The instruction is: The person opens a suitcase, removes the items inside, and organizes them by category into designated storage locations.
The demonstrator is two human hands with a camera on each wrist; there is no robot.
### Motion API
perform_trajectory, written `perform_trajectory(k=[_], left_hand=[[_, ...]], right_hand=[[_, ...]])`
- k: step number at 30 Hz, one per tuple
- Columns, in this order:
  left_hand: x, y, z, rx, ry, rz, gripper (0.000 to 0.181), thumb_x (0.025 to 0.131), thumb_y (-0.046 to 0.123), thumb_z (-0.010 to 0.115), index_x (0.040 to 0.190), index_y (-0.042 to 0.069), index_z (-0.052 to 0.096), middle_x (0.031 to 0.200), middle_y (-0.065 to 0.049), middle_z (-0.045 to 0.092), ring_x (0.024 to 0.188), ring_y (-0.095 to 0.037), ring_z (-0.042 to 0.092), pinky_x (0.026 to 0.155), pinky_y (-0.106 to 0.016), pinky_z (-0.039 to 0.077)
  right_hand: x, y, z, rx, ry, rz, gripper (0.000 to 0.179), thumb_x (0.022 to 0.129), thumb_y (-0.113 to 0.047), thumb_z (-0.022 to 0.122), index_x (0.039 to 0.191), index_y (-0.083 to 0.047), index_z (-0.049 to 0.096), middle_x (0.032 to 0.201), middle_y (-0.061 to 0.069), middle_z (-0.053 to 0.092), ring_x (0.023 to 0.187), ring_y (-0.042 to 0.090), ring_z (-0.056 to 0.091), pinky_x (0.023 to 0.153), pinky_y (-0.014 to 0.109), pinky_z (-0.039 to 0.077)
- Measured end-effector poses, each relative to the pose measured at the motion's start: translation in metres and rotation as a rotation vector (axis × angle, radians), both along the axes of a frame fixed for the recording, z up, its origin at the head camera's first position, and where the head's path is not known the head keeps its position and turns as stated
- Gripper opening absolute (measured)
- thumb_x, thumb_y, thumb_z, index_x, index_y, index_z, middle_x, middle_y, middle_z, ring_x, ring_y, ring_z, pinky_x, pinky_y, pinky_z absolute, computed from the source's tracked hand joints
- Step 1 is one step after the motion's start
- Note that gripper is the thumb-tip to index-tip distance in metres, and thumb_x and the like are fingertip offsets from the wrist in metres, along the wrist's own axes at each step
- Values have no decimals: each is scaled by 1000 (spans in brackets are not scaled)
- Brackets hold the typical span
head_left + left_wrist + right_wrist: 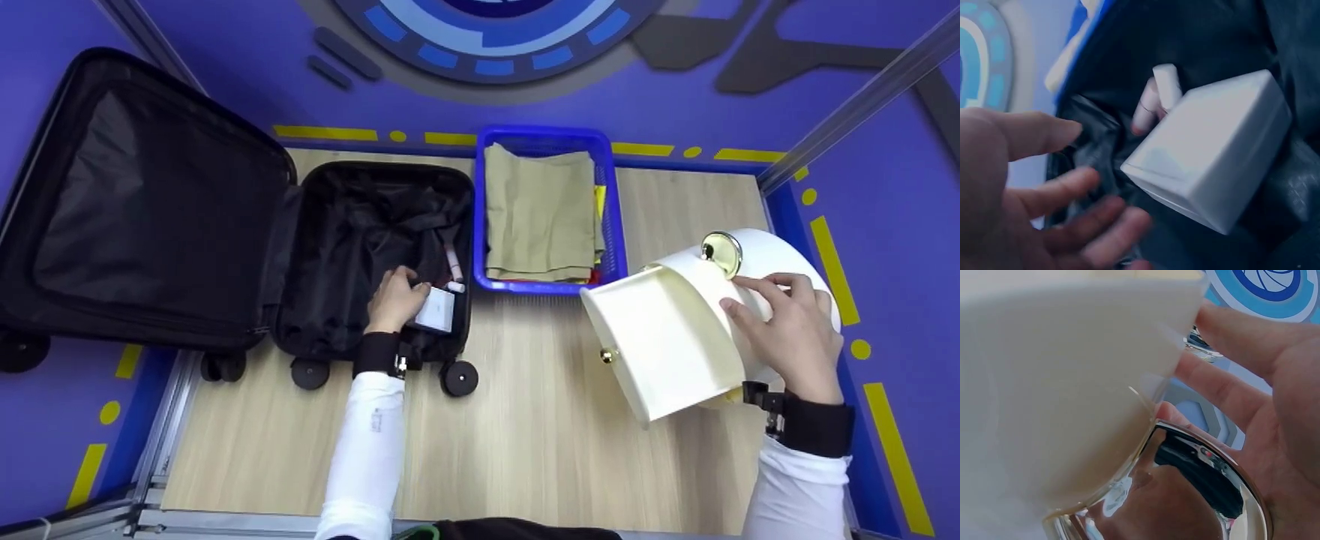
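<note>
My left hand (pixel 396 300) reaches into the open black suitcase (pixel 352 247), beside a white box (pixel 435 310). In the left wrist view, its fingers (pixel 1114 228) are spread and apart from the white box (pixel 1202 140). Two small pale tubes (pixel 1159 97) lie behind that box. My right hand (pixel 799 334) touches a rounded white storage case (pixel 772 259) with its fingertips, near a round gold-rimmed piece (pixel 722 255). The case's drawer (pixel 660 345), with a gold knob (pixel 607 355), sticks out toward the left. Part of the case is hidden behind the hand.
A blue basket (pixel 480 217) holding a folded khaki cloth (pixel 540 214) stands right of the suitcase. The suitcase's raised lid (pixel 161 202) leans left. Blue panels (pixel 885 247) border the wooden table (pixel 525 420). Black wheels (pixel 459 378) jut from the suitcase's near edge.
</note>
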State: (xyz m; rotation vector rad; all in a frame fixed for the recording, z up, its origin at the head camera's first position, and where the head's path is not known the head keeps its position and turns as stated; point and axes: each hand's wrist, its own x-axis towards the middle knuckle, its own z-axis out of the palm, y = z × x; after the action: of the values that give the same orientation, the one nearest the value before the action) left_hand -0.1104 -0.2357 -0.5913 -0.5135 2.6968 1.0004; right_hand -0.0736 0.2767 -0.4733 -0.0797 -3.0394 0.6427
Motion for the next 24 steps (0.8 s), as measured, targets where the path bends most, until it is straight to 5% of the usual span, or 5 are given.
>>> perform_trajectory(k=[3, 7, 16, 22, 24], left_hand=[[0, -3, -5, -3, -119, 5, 49, 96, 38, 63, 134, 6, 59, 137, -21, 59, 127, -46, 57, 104, -61, 43], [1, -3, -11, 11, -165, -6, 51, 94, 31, 68, 135, 4, 55, 136, -24, 62, 127, -44, 57, 104, -58, 44], [4, -5, -14, 40, -113, -6, 45, 94, 21, 64, 134, 4, 53, 132, -25, 64, 120, -44, 61, 99, -55, 48], [3, -3, -4, 84, -63, 32, 44, 100, 23, 58, 140, 6, 52, 129, -23, 62, 87, -37, 68, 63, -37, 58], [2, -1, 4, 98, -33, 43, 45, 101, 25, 56, 142, 6, 52, 130, -23, 60, 90, -37, 67, 62, -37, 58]], right_hand=[[0, -1, 0, 0, -1, 2, 50, 100, -45, 67, 136, -11, 68, 142, 28, 46, 124, 54, 39, 77, 80, 39], [0, -1, 0, 4, -3, 2, 50, 100, -46, 66, 137, -11, 68, 143, 28, 46, 126, 55, 39, 78, 83, 37], [0, -1, 0, -2, -10, 2, 51, 101, -47, 65, 137, -10, 68, 143, 25, 47, 125, 53, 39, 78, 79, 38], [0, 0, 0, -5, -6, -6, 51, 100, -46, 66, 137, -10, 68, 143, 26, 47, 124, 53, 40, 78, 76, 39], [1, 0, 0, -6, -6, -7, 51, 101, -46, 66, 137, -10, 68, 143, 26, 47, 124, 53, 39, 79, 76, 39]])
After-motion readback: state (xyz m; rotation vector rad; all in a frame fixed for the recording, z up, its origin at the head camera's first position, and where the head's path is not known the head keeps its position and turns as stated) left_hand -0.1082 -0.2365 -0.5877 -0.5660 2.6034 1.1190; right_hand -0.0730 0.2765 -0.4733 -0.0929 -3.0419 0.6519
